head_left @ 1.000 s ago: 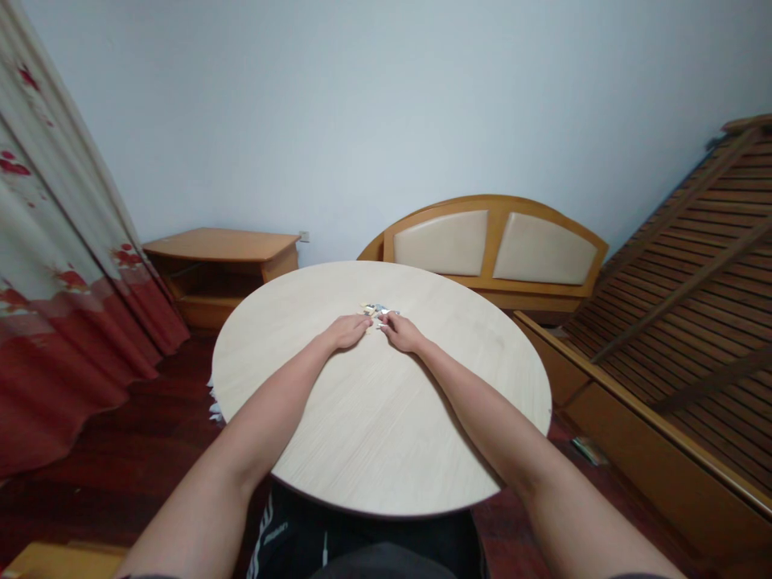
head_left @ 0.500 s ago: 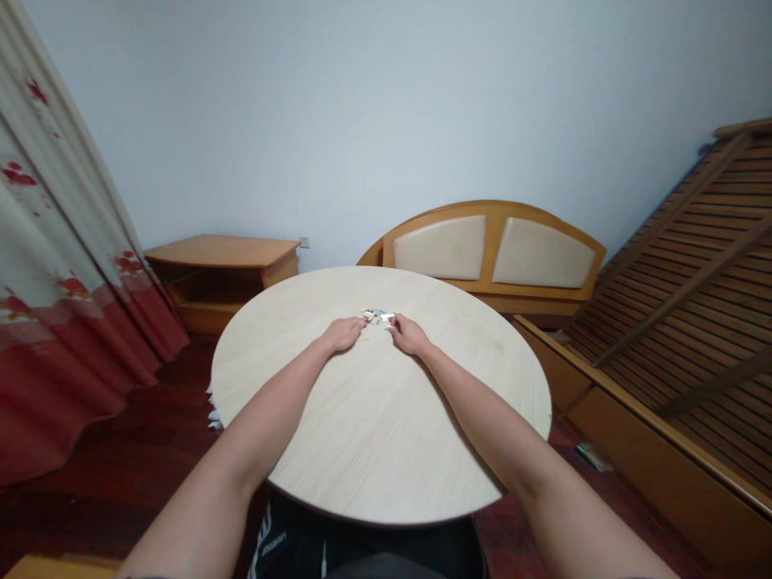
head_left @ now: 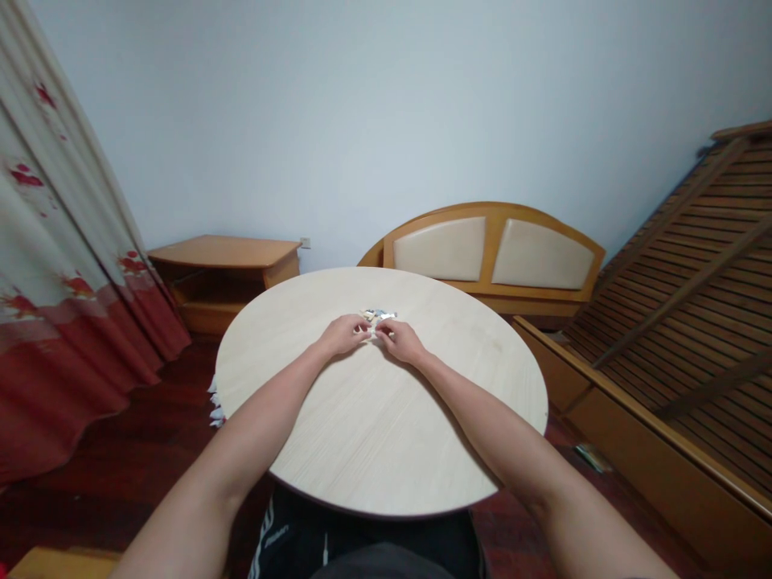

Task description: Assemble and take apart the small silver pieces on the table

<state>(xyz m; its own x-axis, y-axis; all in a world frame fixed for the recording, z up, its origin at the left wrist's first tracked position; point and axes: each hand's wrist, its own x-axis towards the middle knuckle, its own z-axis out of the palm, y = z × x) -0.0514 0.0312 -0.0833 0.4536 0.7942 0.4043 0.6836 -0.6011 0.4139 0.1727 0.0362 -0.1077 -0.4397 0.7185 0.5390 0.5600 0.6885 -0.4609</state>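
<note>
Judge pieces (head_left: 379,314) toward surface's (head_left: 386,426) far edge light, stiff, edge-pinchable; cannot tell grip of curled left hand (head_left: 345,334), right hand (head_left: 403,341).

Soft, dim light; stretched edges; tiny pieces (head_left: 379,314) blurred past detail.

free: tabletop (head_left: 386,434) between the forearms (head_left: 265,410) | blocked: small pieces (head_left: 387,316) (a low cluster) just beyond the hands (head_left: 403,341)

lettering (head_left: 277,536) on the dark trousers (head_left: 362,527) is unreadable
</note>
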